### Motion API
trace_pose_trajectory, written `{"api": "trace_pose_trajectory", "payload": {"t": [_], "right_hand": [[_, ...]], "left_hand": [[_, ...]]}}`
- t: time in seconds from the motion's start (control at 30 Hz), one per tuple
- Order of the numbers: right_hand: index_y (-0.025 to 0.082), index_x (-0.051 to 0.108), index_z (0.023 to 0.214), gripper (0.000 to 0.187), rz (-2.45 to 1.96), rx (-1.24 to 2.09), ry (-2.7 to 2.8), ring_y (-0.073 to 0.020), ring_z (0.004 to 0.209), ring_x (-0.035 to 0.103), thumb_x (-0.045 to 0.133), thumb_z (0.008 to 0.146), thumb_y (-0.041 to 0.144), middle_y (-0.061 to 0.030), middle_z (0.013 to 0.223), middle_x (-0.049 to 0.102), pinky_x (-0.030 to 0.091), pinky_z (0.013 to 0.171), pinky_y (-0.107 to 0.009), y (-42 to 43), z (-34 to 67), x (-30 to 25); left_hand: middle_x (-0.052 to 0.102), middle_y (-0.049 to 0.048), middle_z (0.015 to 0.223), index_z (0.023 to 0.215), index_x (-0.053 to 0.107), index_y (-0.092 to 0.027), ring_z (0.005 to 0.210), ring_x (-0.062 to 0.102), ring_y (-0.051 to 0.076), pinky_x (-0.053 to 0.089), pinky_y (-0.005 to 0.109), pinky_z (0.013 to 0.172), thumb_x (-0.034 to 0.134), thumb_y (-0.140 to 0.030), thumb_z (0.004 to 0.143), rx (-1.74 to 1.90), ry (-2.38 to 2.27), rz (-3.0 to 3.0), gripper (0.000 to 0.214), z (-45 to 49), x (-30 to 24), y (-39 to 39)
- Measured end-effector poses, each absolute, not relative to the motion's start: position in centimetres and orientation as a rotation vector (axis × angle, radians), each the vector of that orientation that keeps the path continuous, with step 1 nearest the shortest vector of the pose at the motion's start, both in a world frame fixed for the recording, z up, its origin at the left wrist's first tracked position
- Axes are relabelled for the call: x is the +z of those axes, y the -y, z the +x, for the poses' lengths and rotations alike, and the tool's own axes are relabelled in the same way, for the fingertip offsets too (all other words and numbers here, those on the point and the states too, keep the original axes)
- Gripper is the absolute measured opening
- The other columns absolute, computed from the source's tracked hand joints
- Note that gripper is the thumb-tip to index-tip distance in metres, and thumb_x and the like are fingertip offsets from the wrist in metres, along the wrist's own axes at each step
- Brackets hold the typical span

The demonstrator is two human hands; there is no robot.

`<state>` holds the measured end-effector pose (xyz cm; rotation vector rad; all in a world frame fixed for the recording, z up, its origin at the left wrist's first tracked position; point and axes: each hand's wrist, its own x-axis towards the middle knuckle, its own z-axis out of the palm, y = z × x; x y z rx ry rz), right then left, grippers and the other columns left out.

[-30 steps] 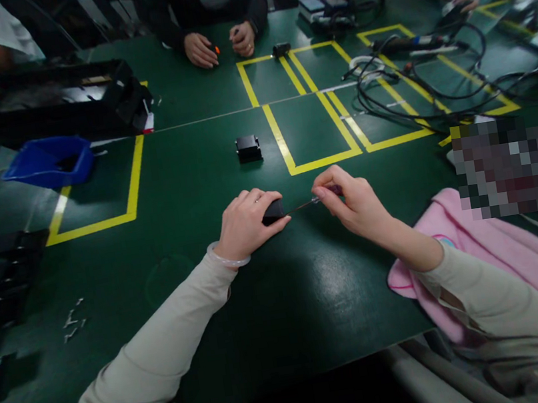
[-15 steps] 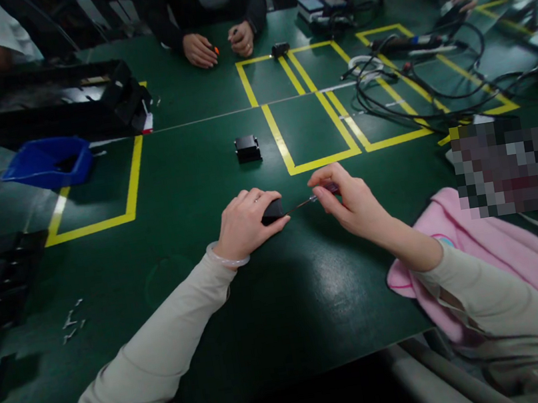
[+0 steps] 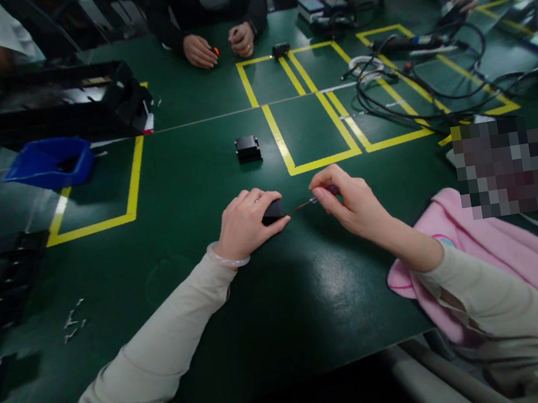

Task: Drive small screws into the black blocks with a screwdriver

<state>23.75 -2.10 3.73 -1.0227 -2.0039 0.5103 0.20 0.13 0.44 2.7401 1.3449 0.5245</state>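
Observation:
My left hand (image 3: 246,221) rests on the green table (image 3: 194,172) with its fingers wrapped round a small black block (image 3: 273,211), pressing it down. My right hand (image 3: 350,201) pinches a thin screwdriver (image 3: 313,200) with a dark reddish handle. The screwdriver's shaft lies nearly level and its tip meets the right side of the block. A second small black block (image 3: 247,148) sits alone farther back, just left of a yellow taped rectangle.
A blue bin (image 3: 48,162) and a black tray (image 3: 56,102) stand back left. Small screws (image 3: 71,318) lie near left. Tangled cables (image 3: 413,85) cover the back right; a pink cloth (image 3: 499,254) lies at my right. Other people's hands (image 3: 218,44) work across the table.
Almost nothing: my right hand shifts very slightly on the screwdriver while the left hand and the block stay put.

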Motion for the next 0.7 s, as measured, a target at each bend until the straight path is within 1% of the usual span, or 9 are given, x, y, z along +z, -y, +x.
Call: {"api": "trace_pose_trajectory", "payload": {"t": [0.1, 0.3, 0.47, 0.63, 0.7], "right_hand": [[0.023, 0.051, 0.090, 0.010, -1.031, 0.548, 1.998, -0.0084, 0.051, 0.051, 0.051, 0.099, 0.028, 0.0055, 0.065, 0.054, 0.038, 0.054, -0.023, 2.03, 23.81, 3.67], [0.021, 0.053, 0.093, 0.006, -1.004, 0.505, 1.965, -0.0075, 0.054, 0.053, 0.050, 0.098, 0.022, 0.0036, 0.075, 0.057, 0.040, 0.056, -0.022, 1.91, 23.78, 3.48], [0.022, 0.052, 0.088, 0.012, -1.018, 0.519, 1.991, -0.0080, 0.051, 0.051, 0.053, 0.099, 0.028, 0.0053, 0.067, 0.055, 0.039, 0.055, -0.022, 1.90, 23.85, 3.50], [0.021, 0.054, 0.093, 0.006, -1.006, 0.493, 1.960, -0.0075, 0.054, 0.053, 0.051, 0.098, 0.022, 0.0039, 0.074, 0.057, 0.040, 0.056, -0.022, 1.88, 23.83, 3.33], [0.021, 0.054, 0.093, 0.006, -0.992, 0.490, 1.956, -0.0074, 0.053, 0.053, 0.051, 0.098, 0.023, 0.0044, 0.073, 0.056, 0.039, 0.055, -0.021, 1.84, 23.85, 3.21]], "left_hand": [[0.067, 0.0072, 0.109, 0.119, 0.064, -0.021, 0.096, 0.059, 0.024, 0.046, 0.036, 0.085, 0.057, -0.055, 0.093, 0.516, -1.350, 2.737, 0.043, 0.22, 0.55, -0.11], [0.067, 0.0073, 0.107, 0.120, 0.064, -0.022, 0.095, 0.059, 0.024, 0.046, 0.036, 0.083, 0.056, -0.055, 0.093, 0.509, -1.352, 2.747, 0.044, 0.16, 0.51, -0.15], [0.067, 0.0073, 0.108, 0.120, 0.063, -0.022, 0.096, 0.058, 0.024, 0.046, 0.036, 0.084, 0.055, -0.055, 0.094, 0.501, -1.337, 2.754, 0.043, 0.10, 0.47, -0.25], [0.067, 0.0070, 0.108, 0.120, 0.064, -0.022, 0.096, 0.058, 0.024, 0.046, 0.036, 0.083, 0.056, -0.057, 0.093, 0.482, -1.342, 2.761, 0.045, 0.10, 0.52, -0.33], [0.067, 0.0067, 0.107, 0.121, 0.063, -0.022, 0.096, 0.058, 0.024, 0.046, 0.036, 0.083, 0.056, -0.057, 0.093, 0.478, -1.347, 2.761, 0.046, 0.10, 0.51, -0.33]]}}
